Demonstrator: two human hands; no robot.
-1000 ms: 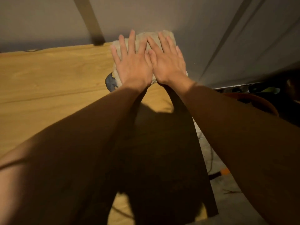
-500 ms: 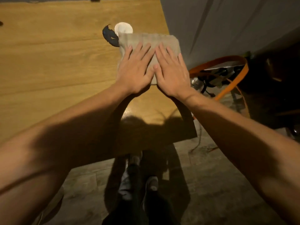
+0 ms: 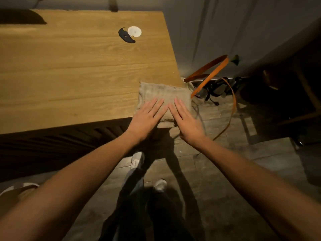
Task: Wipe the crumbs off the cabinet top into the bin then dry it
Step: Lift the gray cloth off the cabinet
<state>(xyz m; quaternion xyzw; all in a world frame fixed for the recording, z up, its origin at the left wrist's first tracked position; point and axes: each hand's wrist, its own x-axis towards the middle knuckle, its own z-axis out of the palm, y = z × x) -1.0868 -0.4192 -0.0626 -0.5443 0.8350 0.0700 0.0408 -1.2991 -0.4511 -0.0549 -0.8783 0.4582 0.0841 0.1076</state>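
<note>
A folded beige cloth (image 3: pixel 163 94) lies on the near right corner of the wooden cabinet top (image 3: pixel 69 75), and its near edge hangs over the front edge. My left hand (image 3: pixel 147 117) and my right hand (image 3: pixel 187 122) press flat on it side by side, fingers straight and slightly spread, not curled around it. The bin (image 3: pixel 208 66), with an orange rim, stands on the floor just right of the cabinet's corner. I cannot make out any crumbs in this dim light.
A white disc (image 3: pixel 134 31) and a dark curved mark (image 3: pixel 125 37) sit near the back of the top. A grey wall runs behind and to the right. Cables and dark objects lie inside the bin. My shoes (image 3: pixel 137 159) stand on the tiled floor below the corner.
Both hands have dragged the cloth from the back wall towards me, along the right side, to the near right corner. The white disc is now uncovered behind it.
</note>
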